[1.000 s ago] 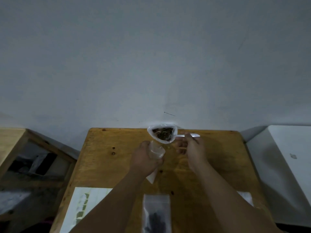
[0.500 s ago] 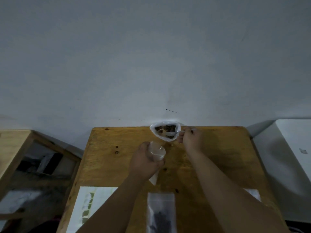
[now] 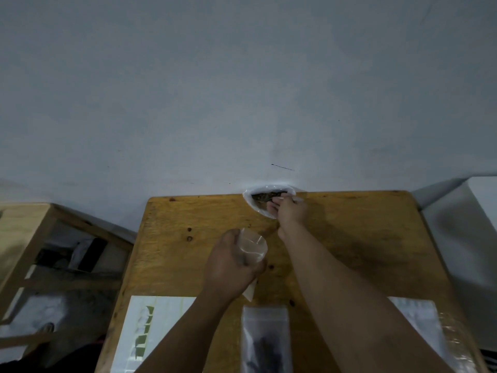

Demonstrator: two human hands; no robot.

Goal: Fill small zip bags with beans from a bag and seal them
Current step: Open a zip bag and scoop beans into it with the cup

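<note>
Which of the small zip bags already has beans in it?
The flat bag lying at the table's near edge: a dark clump shows through it. The one in the left hand, the held bag, looks clear and empty, mouth open.

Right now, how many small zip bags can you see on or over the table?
2. An empty small zip bag held open in the left hand; a filled zip bag lying flat at the table's near edge. The plastic at right may hide more.

Two small zip bags: one open zip bag (image 3: 252, 246) above the table (image 3: 349, 238), one filled zip bag (image 3: 265, 343) at its near edge. One bean bag (image 3: 265, 200) at the far edge.
</note>
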